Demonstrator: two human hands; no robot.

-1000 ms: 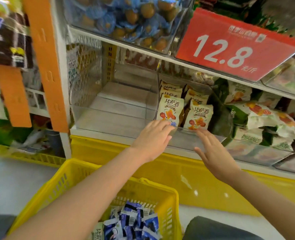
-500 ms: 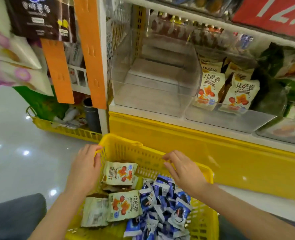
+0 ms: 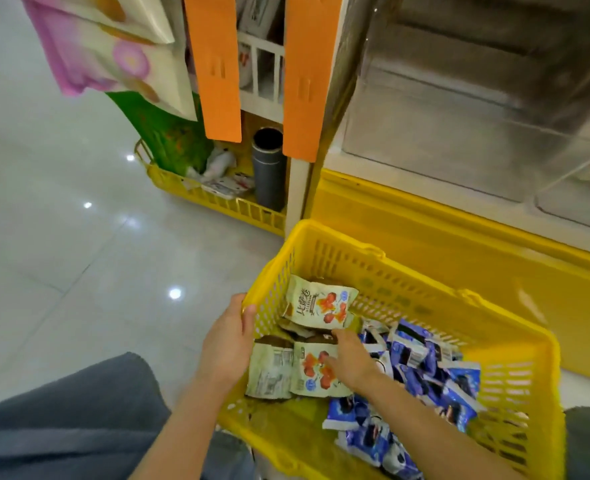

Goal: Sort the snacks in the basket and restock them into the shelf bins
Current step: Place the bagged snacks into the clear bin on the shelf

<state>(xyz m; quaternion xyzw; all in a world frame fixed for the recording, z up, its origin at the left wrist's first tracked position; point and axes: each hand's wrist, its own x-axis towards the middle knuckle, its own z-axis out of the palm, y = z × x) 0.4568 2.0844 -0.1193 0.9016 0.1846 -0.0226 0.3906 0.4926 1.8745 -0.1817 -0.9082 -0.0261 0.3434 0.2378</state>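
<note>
The yellow basket (image 3: 425,284) sits low in front of me. Three cream snack packets with red print lie at its left end: one upper (image 3: 321,306), one face up (image 3: 312,375), one back up (image 3: 269,375). Several blue packets (image 3: 425,372) fill the right side. My left hand (image 3: 227,341) holds the basket's left rim, thumb hooked over the edge. My right hand (image 3: 352,362) reaches into the basket, its straight fingers resting on the face-up cream packet. A clear shelf bin (image 3: 442,133) above holds nothing that I can see.
The yellow shelf base (image 3: 459,244) runs behind the basket. A second yellow basket (image 3: 217,200) with a grey cylinder (image 3: 269,168) stands on the tiled floor at left. Orange strips (image 3: 213,64) and hanging bags (image 3: 113,57) are above it. My grey knee (image 3: 61,417) is lower left.
Both hands came down from the shelf bin to the basket. The left hand took the rim. The right hand went in onto a cream packet. The view tilted down.
</note>
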